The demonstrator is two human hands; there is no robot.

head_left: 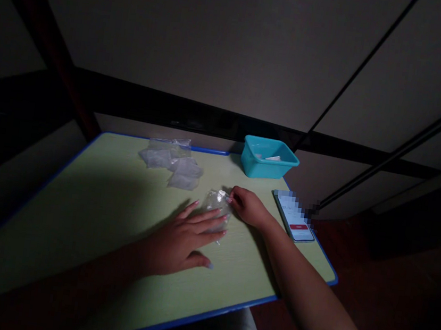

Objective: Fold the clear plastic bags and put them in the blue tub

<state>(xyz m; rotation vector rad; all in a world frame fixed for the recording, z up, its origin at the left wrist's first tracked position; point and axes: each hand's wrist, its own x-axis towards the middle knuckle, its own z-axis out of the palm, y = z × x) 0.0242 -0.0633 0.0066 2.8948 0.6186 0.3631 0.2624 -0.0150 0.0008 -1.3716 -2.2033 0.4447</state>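
Two hands are working one clear plastic bag [217, 207] mid-bench: left hand [183, 240] is pressing it flat with spread fingers, right hand [249, 207] is pinching its edge. Several bags [170, 161] are lying untouched behind, beside a teal tub [269, 157].

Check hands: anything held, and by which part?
Small clear plastic bag on the table. Left hand lies flat on its near side; right hand pinches its far right edge.
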